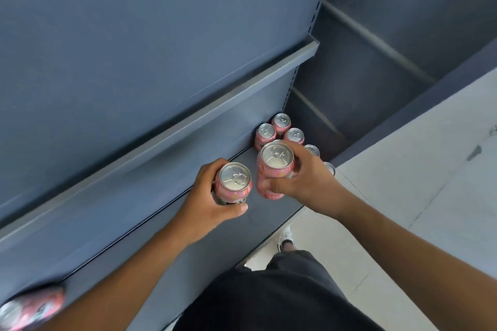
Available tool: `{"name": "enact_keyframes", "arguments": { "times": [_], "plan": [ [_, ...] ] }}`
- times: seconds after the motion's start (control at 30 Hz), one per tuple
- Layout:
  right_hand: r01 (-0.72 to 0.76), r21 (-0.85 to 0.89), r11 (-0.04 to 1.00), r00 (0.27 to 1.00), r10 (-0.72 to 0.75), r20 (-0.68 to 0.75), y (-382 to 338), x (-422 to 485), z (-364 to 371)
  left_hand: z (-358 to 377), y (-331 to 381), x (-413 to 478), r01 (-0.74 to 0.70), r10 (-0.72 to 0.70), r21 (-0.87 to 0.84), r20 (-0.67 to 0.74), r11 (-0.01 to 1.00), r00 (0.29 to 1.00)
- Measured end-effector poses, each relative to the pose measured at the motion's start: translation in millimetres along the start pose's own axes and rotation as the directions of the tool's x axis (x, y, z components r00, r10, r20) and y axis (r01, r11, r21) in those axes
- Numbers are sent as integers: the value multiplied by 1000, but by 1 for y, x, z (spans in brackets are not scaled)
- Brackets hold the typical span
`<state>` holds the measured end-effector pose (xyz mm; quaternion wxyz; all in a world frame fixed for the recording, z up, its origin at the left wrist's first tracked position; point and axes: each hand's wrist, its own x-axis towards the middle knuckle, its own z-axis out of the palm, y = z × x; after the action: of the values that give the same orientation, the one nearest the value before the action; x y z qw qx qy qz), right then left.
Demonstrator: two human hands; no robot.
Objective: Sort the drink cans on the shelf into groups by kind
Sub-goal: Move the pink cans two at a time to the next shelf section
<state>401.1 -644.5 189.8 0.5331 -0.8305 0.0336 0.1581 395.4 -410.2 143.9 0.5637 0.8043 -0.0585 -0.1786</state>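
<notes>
- Person stands at a grey-blue shelf (150, 226), looking down on it; both bare arms reach in over the front edge.
- Left hand (212, 196) is wrapped round a pink can (234, 183), thumb on the near side, fingers behind. The can is upright; I cannot tell whether its base touches the deck.
- Right hand (304, 177) clasps a second pink can (274, 166) the same way, upright, just beside the first, the two nearly touching.
- Behind the right hand, against the back panel, stands a cluster of pink cans (279, 130), packed close, pull-tabs up. Two more tops show past the right wrist, partly hidden; their colour is unclear.
- One more pink can (29, 309) lies blurred at the near left corner, well apart from the rest.
- Judgement: both held cans look the same kind as the cluster, so the step in hand is adding them to that group.
- To do it well: set each down flat beside the cluster's near row, right can first since it is closer, and lower rather than slide, so a rim does not nudge the standing ones over.
- Let go only once a base sits square; keep labels facing out if the kinds need checking.
- The far-left can looks like the next pick-up.
</notes>
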Motion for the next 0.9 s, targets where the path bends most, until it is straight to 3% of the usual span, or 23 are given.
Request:
{"name": "enact_keyframes", "arguments": {
  "times": [0.17,0.5,0.7,0.9],
  "plan": [
    [-33,-51,998,997,37,71,18,47,-17,23,-2,27,11,-2,83,-115,996,993],
    [34,-121,992,976,-6,219,63,126,-25,62,-30,73,179,-160,44,-278,983,947],
    [127,-189,974,981,-95,169,96,165,-3,75,-67,102,221,-218,-38,-397,974,892],
    [156,-242,958,981,-121,155,118,189,17,85,-112,129,260,-206,47,-482,964,852]
  ]
}}
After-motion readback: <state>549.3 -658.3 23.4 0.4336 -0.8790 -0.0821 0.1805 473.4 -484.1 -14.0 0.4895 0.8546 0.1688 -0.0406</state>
